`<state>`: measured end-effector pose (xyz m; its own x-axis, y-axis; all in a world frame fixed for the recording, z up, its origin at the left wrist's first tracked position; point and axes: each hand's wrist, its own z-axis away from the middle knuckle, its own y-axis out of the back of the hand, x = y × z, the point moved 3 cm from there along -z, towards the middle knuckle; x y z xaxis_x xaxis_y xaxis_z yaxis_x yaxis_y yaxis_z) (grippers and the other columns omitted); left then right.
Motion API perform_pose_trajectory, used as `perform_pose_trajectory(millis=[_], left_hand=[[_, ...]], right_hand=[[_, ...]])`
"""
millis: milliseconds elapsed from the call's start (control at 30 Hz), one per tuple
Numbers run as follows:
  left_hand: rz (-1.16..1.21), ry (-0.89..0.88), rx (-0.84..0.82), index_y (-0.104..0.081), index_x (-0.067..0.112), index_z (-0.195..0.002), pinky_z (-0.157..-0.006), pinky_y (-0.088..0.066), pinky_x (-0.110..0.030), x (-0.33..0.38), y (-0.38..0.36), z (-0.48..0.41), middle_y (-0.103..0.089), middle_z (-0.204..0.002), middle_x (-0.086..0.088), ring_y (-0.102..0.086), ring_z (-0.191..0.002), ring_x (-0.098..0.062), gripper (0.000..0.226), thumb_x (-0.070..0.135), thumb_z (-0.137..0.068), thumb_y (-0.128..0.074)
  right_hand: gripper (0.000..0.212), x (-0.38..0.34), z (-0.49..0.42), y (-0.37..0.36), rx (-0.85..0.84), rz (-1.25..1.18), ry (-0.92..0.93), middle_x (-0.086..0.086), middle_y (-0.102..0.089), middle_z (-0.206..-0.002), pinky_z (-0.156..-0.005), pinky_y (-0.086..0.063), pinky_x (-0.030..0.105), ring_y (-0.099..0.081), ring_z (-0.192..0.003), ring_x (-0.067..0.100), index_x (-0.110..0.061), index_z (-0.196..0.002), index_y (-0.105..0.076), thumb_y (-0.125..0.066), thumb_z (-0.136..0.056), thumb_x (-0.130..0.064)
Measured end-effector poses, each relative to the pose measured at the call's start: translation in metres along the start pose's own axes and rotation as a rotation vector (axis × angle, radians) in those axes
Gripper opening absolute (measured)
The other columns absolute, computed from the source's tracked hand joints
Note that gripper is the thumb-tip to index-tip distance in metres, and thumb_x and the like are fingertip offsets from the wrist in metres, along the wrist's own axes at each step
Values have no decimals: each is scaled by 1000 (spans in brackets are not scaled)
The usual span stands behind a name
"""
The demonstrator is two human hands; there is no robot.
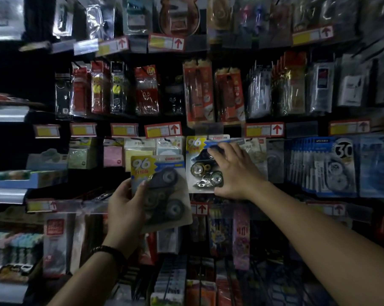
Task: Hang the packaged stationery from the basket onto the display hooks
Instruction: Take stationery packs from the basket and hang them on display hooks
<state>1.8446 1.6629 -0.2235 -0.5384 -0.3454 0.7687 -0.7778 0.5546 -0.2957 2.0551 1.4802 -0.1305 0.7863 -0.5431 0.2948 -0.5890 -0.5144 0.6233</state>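
Note:
My left hand (126, 203) grips a blister pack of correction tape (164, 191) marked "96" by its left edge, held tilted in front of the display. A matching "96" pack (201, 166) hangs on a hook in the middle row. My right hand (235, 171) holds that hanging pack, fingers spread over its right side and thumb under its lower edge. The hook itself is hidden behind the pack's top. No basket is in view.
Rows of hanging stationery packs fill the dark wall, with red-and-yellow price tags (163, 129) along each rail. Blue "30" correction tape packs (332, 166) hang to the right. Sticky-note packs (112, 154) hang to the left. Shelves (8, 114) jut out at far left.

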Motion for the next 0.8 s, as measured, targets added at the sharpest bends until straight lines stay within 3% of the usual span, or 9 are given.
perform_pose_trajectory(millis=[200,267,367,433,500,567,700,800], left_hand=[[7,26,-66,-74,21,-120,-85,-65,-62,7,-10,3,-82,-111,-5,-80,-103,-27,20,30,-105,-66],[18,34,-84,-73,19,-122,-83,-67,-56,7,-13,4,-82,-111,-5,-80,-103,-25,21,30,-105,-66],[54,29,-119,-74,18,-120,-75,-67,-35,5,-19,3,-83,-109,-3,-81,-100,-20,20,28,-105,-66],[66,32,-128,-74,18,-119,-70,-65,-28,3,-23,2,-83,-108,-2,-81,-97,-18,19,27,-105,-66],[78,50,-139,-75,18,-118,-68,-64,-26,0,-30,2,-83,-107,-2,-81,-96,-18,18,27,-105,-66],[105,79,-157,-75,16,-118,-70,-65,-28,-3,-36,3,-83,-108,-4,-81,-98,-21,19,26,-105,-66],[133,93,-217,-76,18,-120,-82,-65,-39,-5,-53,8,-82,-113,-7,-79,-106,-25,19,25,-106,-66],[130,80,-246,-79,25,-113,-75,-65,-32,-6,-62,15,-83,-111,-5,-80,-103,-23,15,25,-106,-66]], right_hand=[[121,-3,-10,-9,-45,45,-36,8,-22,-160,-120,-31,51,-21,-145,31,-26,-161,-18,-85,-64,-53],[120,-5,-11,-11,-69,38,-43,10,-19,-162,-120,-30,51,-20,-146,33,-24,-162,-16,-85,-68,-51],[112,-7,-4,-8,-82,-20,-53,10,-15,-167,-123,-27,52,-17,-151,33,-23,-164,-14,-79,-78,-53],[92,-10,5,-1,-3,-88,-40,9,-25,-164,-122,-32,52,-23,-149,30,-19,-162,-25,-72,-87,-46],[67,-16,18,12,169,-198,8,7,-46,-150,-112,-42,51,-40,-138,28,-13,-151,-46,-68,-91,-34],[58,-23,33,22,298,-284,101,6,-55,-137,-107,-47,47,-48,-129,26,-10,-141,-56,-69,-90,-34],[104,-39,58,24,123,-195,286,5,-36,-161,-121,-33,42,-35,-147,26,-16,-159,-35,-67,-77,-71],[117,-41,67,17,47,-153,278,4,-21,-170,-125,-26,44,-23,-155,27,-20,-164,-24,-67,-72,-79]])
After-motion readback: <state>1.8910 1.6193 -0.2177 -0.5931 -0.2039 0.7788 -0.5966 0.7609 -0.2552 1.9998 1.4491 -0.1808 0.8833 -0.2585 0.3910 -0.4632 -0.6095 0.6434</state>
